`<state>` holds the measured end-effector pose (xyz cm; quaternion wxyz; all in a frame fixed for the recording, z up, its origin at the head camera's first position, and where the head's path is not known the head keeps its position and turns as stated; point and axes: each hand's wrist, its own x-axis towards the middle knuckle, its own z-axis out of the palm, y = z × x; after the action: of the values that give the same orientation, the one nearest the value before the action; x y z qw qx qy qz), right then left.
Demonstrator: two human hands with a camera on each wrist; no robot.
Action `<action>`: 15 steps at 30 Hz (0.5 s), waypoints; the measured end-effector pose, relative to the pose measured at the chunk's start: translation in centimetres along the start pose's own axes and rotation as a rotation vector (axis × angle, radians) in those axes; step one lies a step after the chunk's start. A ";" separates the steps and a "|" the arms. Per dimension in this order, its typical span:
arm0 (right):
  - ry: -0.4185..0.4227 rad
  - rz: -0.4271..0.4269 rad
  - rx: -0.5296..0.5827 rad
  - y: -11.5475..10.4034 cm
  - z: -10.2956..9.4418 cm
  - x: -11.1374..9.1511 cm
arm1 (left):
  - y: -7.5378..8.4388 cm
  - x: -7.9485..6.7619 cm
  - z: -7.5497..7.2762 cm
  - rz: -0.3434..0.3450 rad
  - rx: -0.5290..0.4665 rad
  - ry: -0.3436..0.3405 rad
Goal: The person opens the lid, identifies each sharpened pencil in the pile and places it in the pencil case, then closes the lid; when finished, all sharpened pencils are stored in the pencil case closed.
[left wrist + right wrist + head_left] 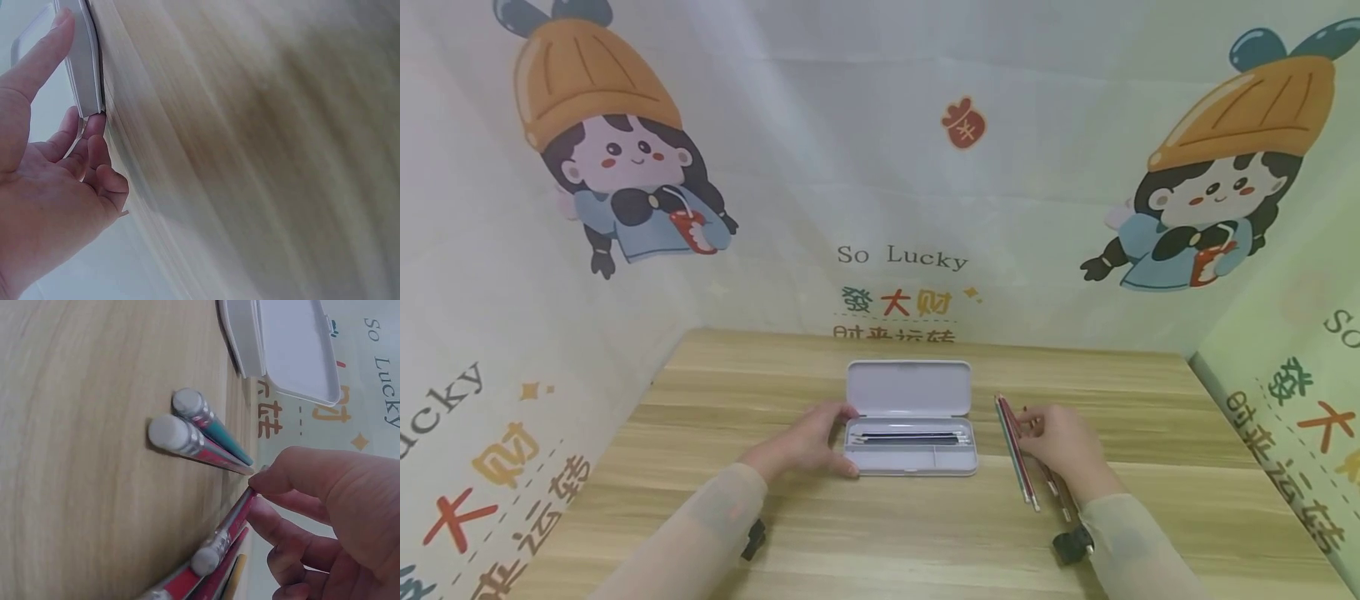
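Note:
A white pencil case (pixel 887 461) lies on the table with its lid (pixel 908 388) raised, and several pencils (pixel 910 437) rest in its rear compartment. My left hand (pixel 805 442) holds the case's left end, thumb at the front and fingers toward the back. Right of the case, my right hand (pixel 1063 442) pinches a red pencil (pixel 232 522) between thumb and index finger, its eraser end toward the wrist camera. Beside it a teal pencil (pixel 225 440) and another red pencil (pixel 209 453) lie side by side. More pencils (pixel 181 582) are under the hand, partly hidden.
The wood-grain table (pixel 880 542) runs back to a printed cloth (pixel 850 167) that hangs behind it and along both sides. A black strapped device (pixel 1072 546) sits at the right wrist, another (pixel 754 540) at the left.

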<state>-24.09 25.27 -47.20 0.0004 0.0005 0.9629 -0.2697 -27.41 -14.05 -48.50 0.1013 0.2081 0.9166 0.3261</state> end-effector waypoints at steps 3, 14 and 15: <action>0.005 -0.010 0.018 -0.1 -0.2 -0.3 | 0.0 -0.1 0.0 -0.005 -0.007 -0.003; 0.077 -0.136 -0.047 -0.4 -0.3 -1.0 | 0.3 -0.2 -0.1 -0.013 -0.015 -0.005; 0.084 -0.150 -0.055 -0.5 -0.3 -1.0 | 0.3 -0.2 -0.1 -0.011 -0.015 -0.005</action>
<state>-23.06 24.99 -46.72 -0.0603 -0.0603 0.9665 -0.2423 -27.13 -14.00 -48.22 0.1071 0.2030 0.9150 0.3317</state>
